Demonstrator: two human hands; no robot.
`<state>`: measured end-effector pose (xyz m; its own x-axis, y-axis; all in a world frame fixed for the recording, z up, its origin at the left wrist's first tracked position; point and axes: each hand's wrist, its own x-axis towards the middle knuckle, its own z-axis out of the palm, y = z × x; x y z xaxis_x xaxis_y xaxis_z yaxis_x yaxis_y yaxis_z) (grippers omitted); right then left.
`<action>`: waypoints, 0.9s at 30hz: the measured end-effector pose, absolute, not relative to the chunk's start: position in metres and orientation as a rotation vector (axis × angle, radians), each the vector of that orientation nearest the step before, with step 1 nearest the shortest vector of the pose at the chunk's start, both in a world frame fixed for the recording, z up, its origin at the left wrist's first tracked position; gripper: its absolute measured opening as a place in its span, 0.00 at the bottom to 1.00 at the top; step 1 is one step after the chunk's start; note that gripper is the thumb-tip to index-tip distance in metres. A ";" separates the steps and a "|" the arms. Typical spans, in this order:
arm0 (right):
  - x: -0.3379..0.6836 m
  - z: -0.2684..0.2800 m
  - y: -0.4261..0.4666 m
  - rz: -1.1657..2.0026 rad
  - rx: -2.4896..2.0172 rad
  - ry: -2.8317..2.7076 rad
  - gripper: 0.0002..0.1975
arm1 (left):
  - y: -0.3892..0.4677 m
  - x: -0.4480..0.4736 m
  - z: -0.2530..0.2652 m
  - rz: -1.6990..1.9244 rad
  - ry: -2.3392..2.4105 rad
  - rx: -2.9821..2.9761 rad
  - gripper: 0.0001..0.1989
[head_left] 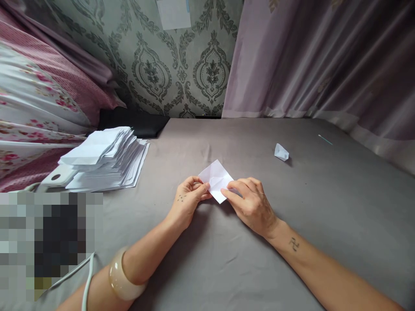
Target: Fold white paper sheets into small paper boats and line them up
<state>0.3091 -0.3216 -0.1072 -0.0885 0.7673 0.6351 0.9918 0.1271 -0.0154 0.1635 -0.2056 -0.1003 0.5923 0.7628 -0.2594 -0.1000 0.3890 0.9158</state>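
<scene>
A small white sheet of paper (216, 175), turned like a diamond with crease lines across it, is held between both hands above the grey cloth. My left hand (192, 196) pinches its left corner, thumb on top and fingers curled beneath. At the right edge, my right hand (248, 198) grips the paper between thumb and index finger, its other fingers bent in. Further off to the right lies a small folded paper piece (281, 152), apart from both hands.
On the left stands a tall stack of white papers (106, 157) beside a white power strip (58, 176). A white cable (88, 276) runs near my left forearm. A black folded item (136, 122) lies behind the stack. A thin green stick (325, 139) rests far right on the grey cloth (340, 216).
</scene>
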 end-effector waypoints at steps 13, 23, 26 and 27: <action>0.311 -0.109 -0.317 -0.014 -1.885 -1.817 0.08 | -0.209 0.150 -0.113 0.643 0.839 2.353 0.12; 0.306 -0.116 -0.307 0.137 -2.016 -1.429 0.08 | -0.208 0.154 -0.106 0.436 0.977 2.199 0.08; 0.306 -0.117 -0.305 0.123 -2.041 -1.405 0.08 | -0.207 0.154 -0.109 0.447 0.974 2.207 0.08; 0.306 -0.118 -0.305 0.118 -2.042 -1.403 0.08 | -0.207 0.154 -0.110 0.452 0.979 2.207 0.08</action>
<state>0.3062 -0.3050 -0.1176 0.4238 0.8623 0.2773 0.8040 -0.2171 -0.5536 0.1538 -0.2074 -0.1104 0.6582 0.7517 0.0415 0.5186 -0.4926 0.6989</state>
